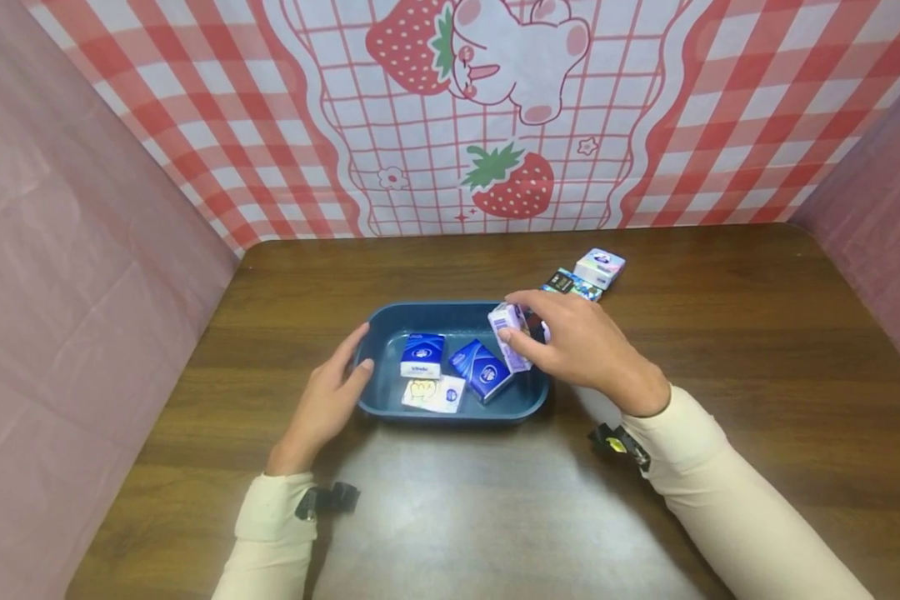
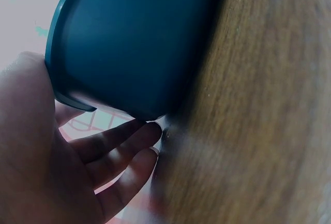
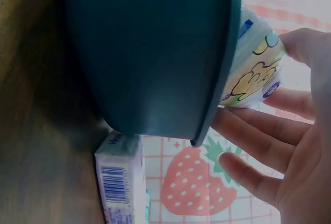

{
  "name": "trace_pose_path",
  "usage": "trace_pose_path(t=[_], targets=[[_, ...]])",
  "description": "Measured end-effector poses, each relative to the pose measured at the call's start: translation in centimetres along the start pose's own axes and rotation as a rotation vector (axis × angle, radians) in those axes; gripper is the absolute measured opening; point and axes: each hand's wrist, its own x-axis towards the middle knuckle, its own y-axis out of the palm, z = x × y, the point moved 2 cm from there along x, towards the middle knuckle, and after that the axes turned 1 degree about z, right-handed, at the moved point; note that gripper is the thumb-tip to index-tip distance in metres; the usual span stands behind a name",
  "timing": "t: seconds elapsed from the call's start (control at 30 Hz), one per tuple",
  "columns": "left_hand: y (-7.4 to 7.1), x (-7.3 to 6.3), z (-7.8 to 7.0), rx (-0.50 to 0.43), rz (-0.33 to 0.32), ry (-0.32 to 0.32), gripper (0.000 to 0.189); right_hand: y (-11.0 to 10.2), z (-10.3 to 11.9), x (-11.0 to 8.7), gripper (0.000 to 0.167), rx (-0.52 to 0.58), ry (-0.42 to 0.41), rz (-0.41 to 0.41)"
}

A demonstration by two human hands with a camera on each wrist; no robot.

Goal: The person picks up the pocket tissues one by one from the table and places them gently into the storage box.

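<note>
Right hand (image 1: 581, 337) pinched a small lilac pack (image 1: 512, 352) between thumb and fingers, tilted, over the right end of the blue bin (image 1: 480, 417). Pack looked glossy; head view showed a lilac side with a barcode-like patch, right wrist view a cream face with yellow cartoon line art and a dark-blue oval logo. Left hand (image 1: 326, 400) rested at the bin's left end, fingers relaxed and spread, thumb at the rim. Inside the bin: two deep-blue packs (image 1: 422, 357) and a white pack (image 1: 446, 397) with a yellow drawing. Beyond its right end, a dark patterned pack (image 1: 573, 285) and a pastel pack (image 1: 602, 267) were on the table (image 1: 247, 350).

Right hand partly covered the held pack and the dark patterned one. Small print unreadable; both wrist views hid the bin's inside.
</note>
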Motion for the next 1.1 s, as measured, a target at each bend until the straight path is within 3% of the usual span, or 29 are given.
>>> trace_pose_path(t=[0.5, 1.1], targets=[[0.2, 0.1, 0.1, 0.003, 0.005, 0.001, 0.055, 1.3, -0.6, 0.2, 0.056, 0.012, 0.077, 0.111], [0.1, 0.1, 0.1, 0.018, -0.018, 0.026, 0.054, 1.9, -0.5, 0.4, 0.052, -0.016, 0.041, 0.154]])
